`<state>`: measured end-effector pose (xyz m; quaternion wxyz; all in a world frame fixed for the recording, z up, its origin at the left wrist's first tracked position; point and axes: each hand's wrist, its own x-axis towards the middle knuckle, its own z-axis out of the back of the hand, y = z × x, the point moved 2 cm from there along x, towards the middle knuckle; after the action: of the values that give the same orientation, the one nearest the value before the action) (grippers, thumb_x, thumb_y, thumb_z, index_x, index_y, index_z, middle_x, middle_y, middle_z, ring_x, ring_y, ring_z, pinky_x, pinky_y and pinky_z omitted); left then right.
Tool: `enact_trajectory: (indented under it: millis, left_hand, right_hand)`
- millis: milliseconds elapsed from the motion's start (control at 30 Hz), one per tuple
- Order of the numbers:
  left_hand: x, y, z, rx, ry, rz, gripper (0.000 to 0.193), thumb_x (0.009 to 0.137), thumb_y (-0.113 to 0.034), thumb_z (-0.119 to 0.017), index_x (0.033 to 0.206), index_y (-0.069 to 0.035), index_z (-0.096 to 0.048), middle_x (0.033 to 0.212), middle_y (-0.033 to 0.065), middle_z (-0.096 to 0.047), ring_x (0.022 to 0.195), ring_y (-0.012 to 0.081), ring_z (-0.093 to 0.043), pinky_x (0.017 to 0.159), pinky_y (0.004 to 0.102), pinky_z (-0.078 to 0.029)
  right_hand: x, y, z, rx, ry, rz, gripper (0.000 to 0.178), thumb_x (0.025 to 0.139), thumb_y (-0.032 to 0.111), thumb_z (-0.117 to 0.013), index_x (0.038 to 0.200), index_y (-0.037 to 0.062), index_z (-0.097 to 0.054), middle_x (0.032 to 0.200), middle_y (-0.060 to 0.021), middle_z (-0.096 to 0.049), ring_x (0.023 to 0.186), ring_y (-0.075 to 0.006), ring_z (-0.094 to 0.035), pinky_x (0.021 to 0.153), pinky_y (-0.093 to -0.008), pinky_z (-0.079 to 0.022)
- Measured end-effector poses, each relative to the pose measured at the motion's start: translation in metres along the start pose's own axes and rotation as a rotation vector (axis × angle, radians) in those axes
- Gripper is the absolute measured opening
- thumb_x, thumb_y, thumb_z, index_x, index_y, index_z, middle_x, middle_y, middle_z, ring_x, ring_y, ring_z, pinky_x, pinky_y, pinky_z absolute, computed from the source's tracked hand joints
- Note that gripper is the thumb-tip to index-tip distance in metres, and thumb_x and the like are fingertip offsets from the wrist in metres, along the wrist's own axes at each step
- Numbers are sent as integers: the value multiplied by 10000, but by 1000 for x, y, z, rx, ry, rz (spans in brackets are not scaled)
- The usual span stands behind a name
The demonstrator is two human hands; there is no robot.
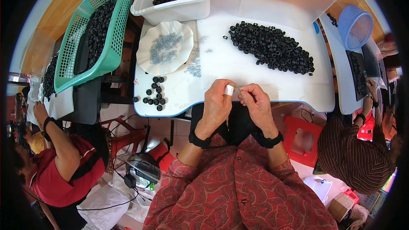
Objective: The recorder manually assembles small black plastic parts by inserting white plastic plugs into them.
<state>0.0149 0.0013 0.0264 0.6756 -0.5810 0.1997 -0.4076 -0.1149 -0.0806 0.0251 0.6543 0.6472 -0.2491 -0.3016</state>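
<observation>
My left hand [216, 103] and my right hand [258, 105] meet just above the table's front edge. Both have their fingers pinched closed, fingertips nearly touching. Something tiny and pale shows between them, too small to name. White tape [229, 90] wraps a finger of my left hand. Beyond my hands lies a long heap of black ring-shaped parts [272, 49]. To the left, a white scalloped plate [143, 60] bears many small clear rings [164, 48], with more scattered beside it. Nearer, several round black parts [156, 90] lie loose on the white table [213, 66].
A white tub [177, 14] of black parts stands behind the plate. At left is a green basket [106, 60] holding more. A blue basket [357, 28] sits on the right-hand table. Co-workers sit on both sides. A red stool [294, 145] stands below the table.
</observation>
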Motion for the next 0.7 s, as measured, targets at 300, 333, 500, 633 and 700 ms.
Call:
enact_trajectory:
  millis: [300,333,500,633,700]
  left_hand:
    - [13,-2,23,266,-84,-201,239,782,92,-568,997,-11,-595,901,182,-605,789,385,-617,684,438,-511]
    - [15,-1,24,316,-83,-192,256,763,99,-563,992,-11,-598,907,181,-601,794,388,-617,684,445,-513]
    - [32,-3,34,520,-19,-146,291,729,97,-568,993,-12,-627,964,179,-580,798,395,-618,687,453,-520]
    - [48,-10,29,492,-39,-184,291,732,80,-571,997,-22,-637,979,183,-574,819,393,-616,703,457,-518]
    - [58,-16,19,415,40,-168,276,741,57,-574,995,-27,-642,977,185,-568,836,389,-611,721,456,-515]
  right_hand:
    - [-6,5,-1,-174,-114,179,95,939,56,-622,1004,-12,-603,862,-35,-628,726,-82,-575,657,-230,-477]
    - [-6,7,-2,-177,-116,184,95,939,56,-622,1004,-12,-603,862,-35,-628,726,-82,-575,657,-230,-477]
    - [-3,9,7,-423,-241,356,50,904,13,-640,936,0,-604,800,-57,-604,671,-103,-571,604,-251,-465]
    - [-2,7,8,-375,-255,298,45,903,13,-640,926,-2,-604,782,-59,-599,655,-113,-567,601,-259,-462]
    - [0,4,8,-351,-250,323,47,904,17,-640,925,-4,-604,775,-63,-595,648,-119,-560,599,-262,-461]
